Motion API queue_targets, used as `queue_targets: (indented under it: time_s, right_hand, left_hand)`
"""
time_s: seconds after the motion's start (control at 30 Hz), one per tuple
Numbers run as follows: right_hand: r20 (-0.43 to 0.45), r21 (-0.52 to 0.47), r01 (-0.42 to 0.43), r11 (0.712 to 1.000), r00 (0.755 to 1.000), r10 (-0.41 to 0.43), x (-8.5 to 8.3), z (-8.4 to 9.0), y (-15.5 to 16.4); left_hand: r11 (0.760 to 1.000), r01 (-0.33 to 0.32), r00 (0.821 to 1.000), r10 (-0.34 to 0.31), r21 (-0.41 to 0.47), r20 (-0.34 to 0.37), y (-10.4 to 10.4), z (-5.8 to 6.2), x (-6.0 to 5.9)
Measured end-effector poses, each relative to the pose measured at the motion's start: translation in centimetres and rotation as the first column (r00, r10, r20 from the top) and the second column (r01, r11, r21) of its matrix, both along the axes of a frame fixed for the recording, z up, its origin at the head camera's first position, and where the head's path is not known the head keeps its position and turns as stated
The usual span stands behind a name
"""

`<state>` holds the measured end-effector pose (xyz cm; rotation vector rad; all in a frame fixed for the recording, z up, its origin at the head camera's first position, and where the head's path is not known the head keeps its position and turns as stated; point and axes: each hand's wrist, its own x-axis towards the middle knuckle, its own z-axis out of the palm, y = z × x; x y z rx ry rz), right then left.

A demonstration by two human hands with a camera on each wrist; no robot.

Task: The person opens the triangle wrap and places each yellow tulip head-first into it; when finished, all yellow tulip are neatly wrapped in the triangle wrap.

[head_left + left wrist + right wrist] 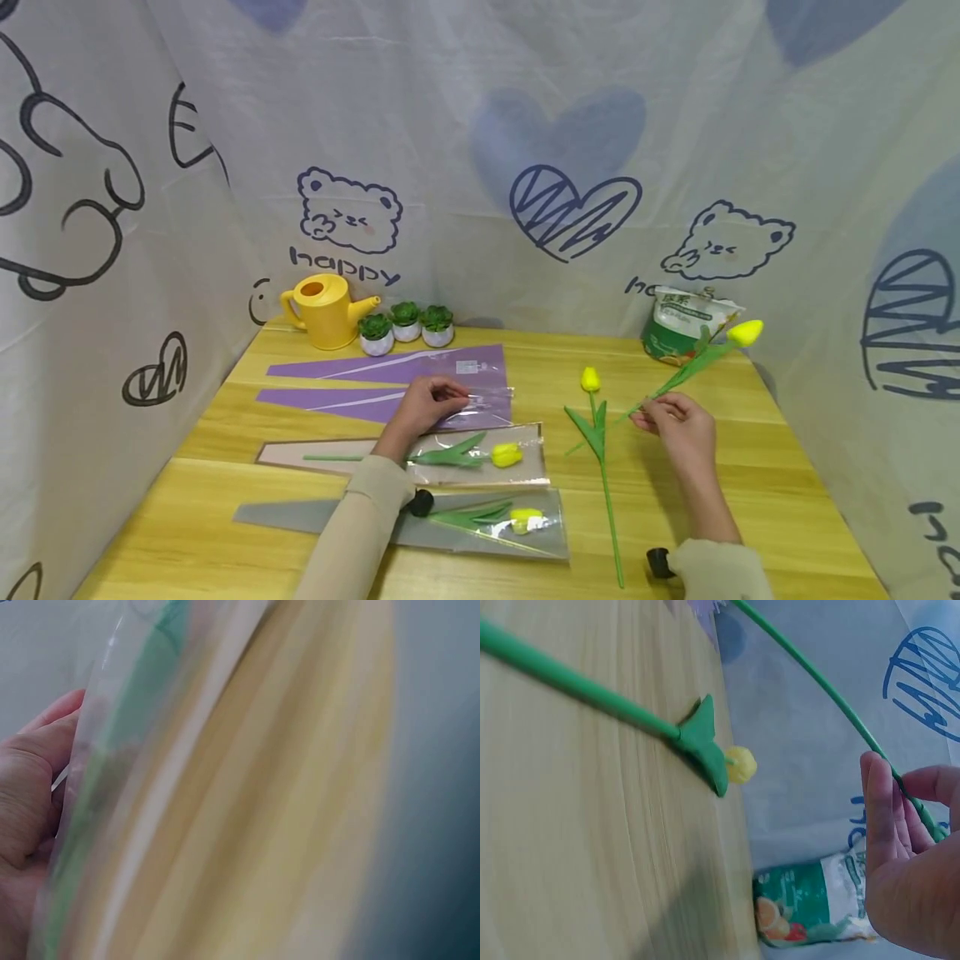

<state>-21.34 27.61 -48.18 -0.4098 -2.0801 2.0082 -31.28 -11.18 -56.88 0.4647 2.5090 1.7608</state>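
Observation:
My right hand [678, 425] pinches the thin green stem of an artificial yellow tulip [745, 333], its bloom pointing up and right. The right wrist view shows fingertips and thumb on that stem [810, 671]. A second tulip [590, 380] lies on the table between my hands. My left hand [431, 404] is at the lower of two purple flower sleeves [330, 402], fingers bent over its clear film; whether they pinch it is unclear. Below lie a pinkish sleeve [300, 454] and a grey sleeve [285, 514], each with a yellow tulip inside. Blurred clear plastic partly covers my left hand [34, 772] in the left wrist view.
At the back left stand a yellow watering can [330, 312] and three small potted succulents [406, 321]. A green and white bag [686, 321] stands at the back right, near the held tulip. Printed cloth [450, 208] hangs around the wooden table [540, 575].

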Motion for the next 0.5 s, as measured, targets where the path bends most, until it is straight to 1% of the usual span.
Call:
queue_targets:
  time_s: [0.1,0.2,0.3,0.4,0.5]
  right_hand:
    - [-0.044,-0.065,0.044,0.997,0.998,-0.047,-0.4,0.0,-0.8]
    - [-0.057,-0.106,0.064,0.992,0.996,-0.07,-0.8,0.0,-1.6]
    - [-0.051,-0.121,0.058,0.991,0.997,-0.064,-1.3,-0.2,-2.5]
    - [-0.052,-0.137,0.052,0.989,0.997,-0.06,-1.8,-0.6,-3.3]
    - [-0.064,-0.15,0.055,0.987,0.996,-0.065,-2.4,-1.2,-4.2]
  left_hand:
    - [1.0,0.001,1.0,-0.001,-0.006,0.011,0.0,0.0,0.1]
    - [1.0,0.0,1.0,0.0,-0.011,0.013,0.0,-0.1,0.1]
    - [1.0,-0.006,1.0,0.006,-0.009,-0.01,0.0,-0.3,0.0]
    - [1.0,-0.002,0.999,0.002,-0.003,-0.05,-0.1,-0.5,-0.1]
    - [1.0,0.001,0.999,-0.001,-0.001,-0.052,-0.2,-0.5,-0.2]
